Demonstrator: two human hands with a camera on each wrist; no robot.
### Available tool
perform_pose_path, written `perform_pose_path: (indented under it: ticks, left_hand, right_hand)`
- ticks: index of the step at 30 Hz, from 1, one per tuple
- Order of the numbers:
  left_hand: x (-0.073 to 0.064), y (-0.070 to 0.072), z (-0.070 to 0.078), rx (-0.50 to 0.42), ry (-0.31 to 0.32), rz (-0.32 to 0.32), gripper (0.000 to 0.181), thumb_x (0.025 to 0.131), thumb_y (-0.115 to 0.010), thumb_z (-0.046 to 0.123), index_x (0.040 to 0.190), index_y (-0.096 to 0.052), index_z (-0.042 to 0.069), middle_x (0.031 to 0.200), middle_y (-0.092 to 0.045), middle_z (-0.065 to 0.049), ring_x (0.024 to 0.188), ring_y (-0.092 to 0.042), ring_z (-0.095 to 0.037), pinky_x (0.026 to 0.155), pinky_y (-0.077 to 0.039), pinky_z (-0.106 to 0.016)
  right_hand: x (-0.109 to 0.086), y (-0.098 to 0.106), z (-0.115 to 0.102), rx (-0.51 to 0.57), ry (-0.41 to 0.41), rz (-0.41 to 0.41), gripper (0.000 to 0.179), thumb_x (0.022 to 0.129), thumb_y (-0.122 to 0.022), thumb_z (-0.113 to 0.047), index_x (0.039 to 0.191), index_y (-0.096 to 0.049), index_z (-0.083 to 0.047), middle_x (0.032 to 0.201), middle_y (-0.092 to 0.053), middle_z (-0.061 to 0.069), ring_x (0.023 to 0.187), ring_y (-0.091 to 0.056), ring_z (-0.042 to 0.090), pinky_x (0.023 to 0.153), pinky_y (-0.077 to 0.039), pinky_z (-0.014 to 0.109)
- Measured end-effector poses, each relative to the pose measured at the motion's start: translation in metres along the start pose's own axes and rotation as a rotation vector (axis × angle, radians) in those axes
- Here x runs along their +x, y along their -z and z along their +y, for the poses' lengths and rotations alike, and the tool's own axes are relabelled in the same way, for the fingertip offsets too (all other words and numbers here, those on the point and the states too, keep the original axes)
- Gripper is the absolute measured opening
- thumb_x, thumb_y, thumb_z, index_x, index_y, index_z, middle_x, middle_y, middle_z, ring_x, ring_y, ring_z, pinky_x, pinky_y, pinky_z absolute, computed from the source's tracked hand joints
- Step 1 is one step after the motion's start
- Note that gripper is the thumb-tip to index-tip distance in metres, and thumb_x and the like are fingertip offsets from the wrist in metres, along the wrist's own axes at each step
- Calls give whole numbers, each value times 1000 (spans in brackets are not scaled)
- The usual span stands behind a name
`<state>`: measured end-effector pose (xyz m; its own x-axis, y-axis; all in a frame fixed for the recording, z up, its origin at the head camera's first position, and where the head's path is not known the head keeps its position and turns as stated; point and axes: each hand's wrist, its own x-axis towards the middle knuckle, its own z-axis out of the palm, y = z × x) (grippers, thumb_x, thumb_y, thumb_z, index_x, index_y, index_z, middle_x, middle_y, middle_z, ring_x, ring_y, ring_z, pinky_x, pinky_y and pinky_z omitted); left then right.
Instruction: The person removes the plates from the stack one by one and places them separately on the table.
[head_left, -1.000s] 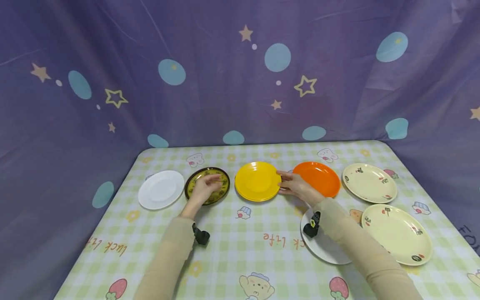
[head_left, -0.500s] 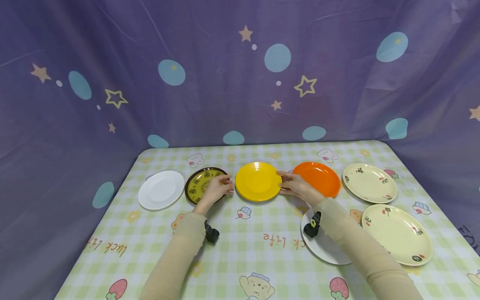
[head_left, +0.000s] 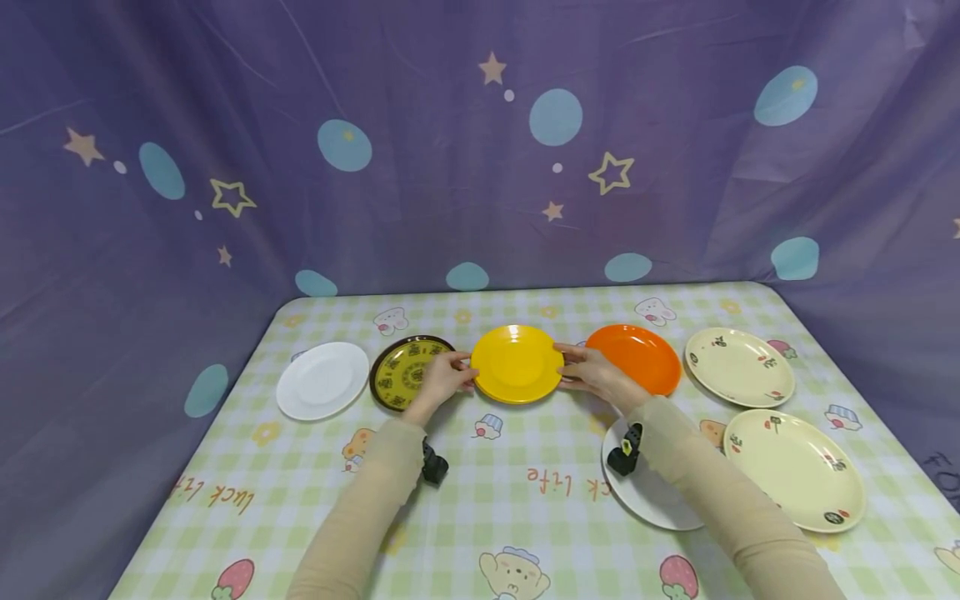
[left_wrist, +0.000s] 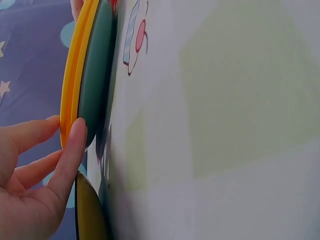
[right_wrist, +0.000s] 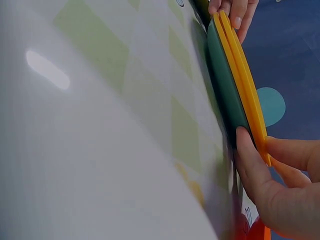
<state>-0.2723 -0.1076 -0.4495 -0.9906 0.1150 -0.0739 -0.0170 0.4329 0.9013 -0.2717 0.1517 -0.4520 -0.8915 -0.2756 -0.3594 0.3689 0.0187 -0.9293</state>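
Observation:
A stack of yellow plates (head_left: 517, 364) is between the two hands at the middle of the table. Both wrist views show two yellow rims (left_wrist: 76, 75) one against the other, with a dark green rounded surface (right_wrist: 222, 80) below them. My left hand (head_left: 444, 383) pinches the stack's left edge, fingers above and below the rims in the left wrist view. On the opposite edge, my right hand (head_left: 597, 375) grips the stack the same way. The brown-rimmed patterned plate (head_left: 397, 379) lies partly behind the left hand, and the orange plate (head_left: 637, 354) partly behind the right.
At the far left lies a white plate (head_left: 322, 381). Another white plate (head_left: 652, 492) sits under the right forearm, partly covered by it. Two cream plates with small prints, one farther back (head_left: 738, 367) and one nearer (head_left: 795, 467), are at the right. A purple curtain (head_left: 450, 167) hangs behind the table.
My left hand has moved right, from over the brown-rimmed plate to the left edge of the yellow plates, and now pinches it. The right hand has stayed on the right edge.

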Motion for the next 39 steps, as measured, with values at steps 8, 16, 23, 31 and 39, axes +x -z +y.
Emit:
perform_pose_path:
  ticks: [8,16,23,31,39]
  left_hand:
    - [0,-5,3,8,25,22,42,78,-65,2,116,-53,-7,72,-50,-9,57,-62,-25,53,-55,-31]
    - [2,-7,4,12,41,52,43,77,-66,4,117,-54,-4,76,-53,-8,57,-60,-26,51,-54,-30]
    - [2,-10,2,-17,55,87,42,77,-66,3,117,-55,-3,76,-57,-9,58,-61,-24,54,-54,-29]
    - [0,-11,4,-176,84,87,41,79,-61,-3,119,-51,-5,81,-56,-12,54,-58,-12,63,-56,-32]
    - [-4,-10,6,-259,141,78,43,81,-58,-3,123,-49,-1,86,-50,-11,58,-57,-10,67,-55,-32]
  right_hand:
    - [-1,1,2,21,16,-26,57,88,-43,9,140,-24,-5,144,-16,20,118,-40,30,90,-45,38]
    - [-2,2,2,3,23,-27,56,88,-42,8,139,-24,-5,144,-16,21,106,-49,25,89,-47,36]
    - [-2,3,3,3,29,-46,56,88,-41,9,139,-23,-3,145,-17,17,107,-49,23,90,-46,36]
    - [0,3,3,24,13,-35,57,88,-42,9,140,-23,-4,143,-18,21,99,-53,20,91,-45,37]
    - [-2,4,3,25,52,-72,57,87,-42,10,139,-22,-2,144,-17,22,111,-47,26,92,-45,36]
